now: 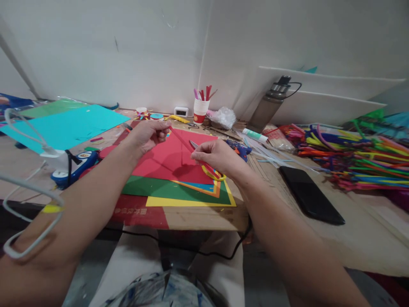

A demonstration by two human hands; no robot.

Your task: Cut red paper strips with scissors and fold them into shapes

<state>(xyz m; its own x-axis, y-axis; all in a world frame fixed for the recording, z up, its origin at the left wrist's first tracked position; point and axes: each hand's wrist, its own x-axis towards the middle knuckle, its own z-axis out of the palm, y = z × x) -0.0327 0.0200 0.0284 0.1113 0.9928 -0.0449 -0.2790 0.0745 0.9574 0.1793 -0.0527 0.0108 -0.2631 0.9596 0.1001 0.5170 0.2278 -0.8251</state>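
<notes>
My left hand [152,134] is closed, pinching the upper left end of a thin red strip [181,138]. The strip runs slantwise down to my right hand [211,154], whose thumb and fingers are pressed together on it. Yellow-handled scissors [213,173] lie under and beside my right hand, their metal tip showing above its fingers. Below both hands is a red sheet [159,164], on top of green [137,186], yellow, orange and blue sheets. Whether my right hand also grips the scissors is unclear.
A stack of paper cups [200,111] with sticks stands at the back, near a bottle [268,104]. A black phone [309,194] and many coloured pipe cleaners [364,157] are at the right. A cyan sheet [73,128] and a blue device [76,167] with a white cable are at the left.
</notes>
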